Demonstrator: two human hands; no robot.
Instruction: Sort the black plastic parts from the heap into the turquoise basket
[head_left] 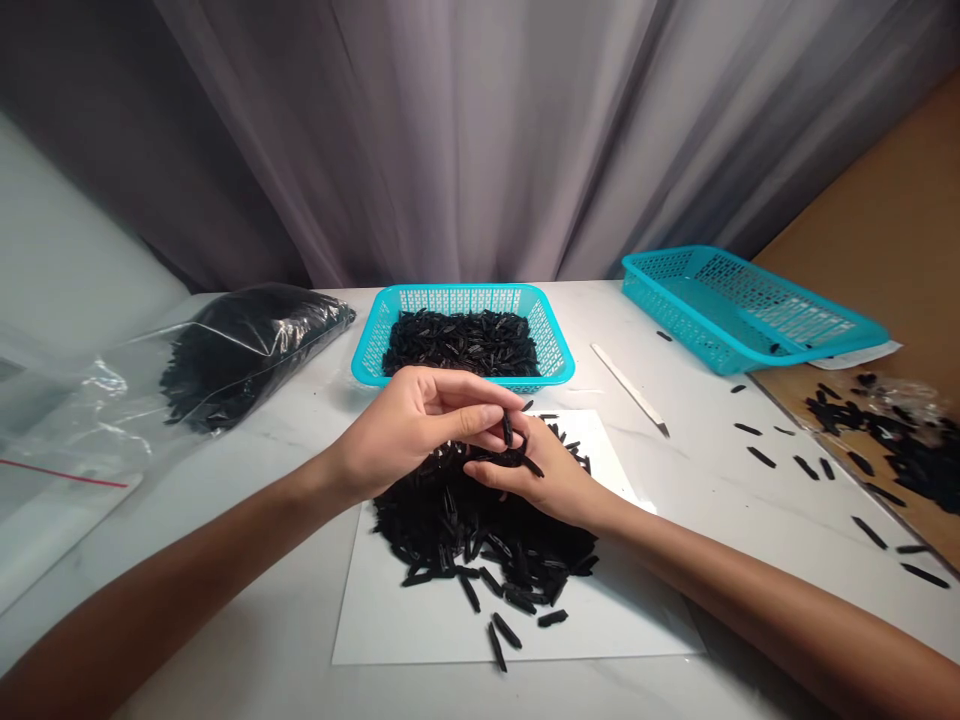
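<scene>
Black slim pieces lie heaped in a pile on a white sheet at the middle of the desk; the left hand hovers over the pile, its grip pinched on a single piece between thumb and fingertips; the right hand, touching it, has its grip curled around a small bunch of the same pieces; behind stands a teal basket full of them; a plastic bag lies at left, a second teal basket at right.
</scene>
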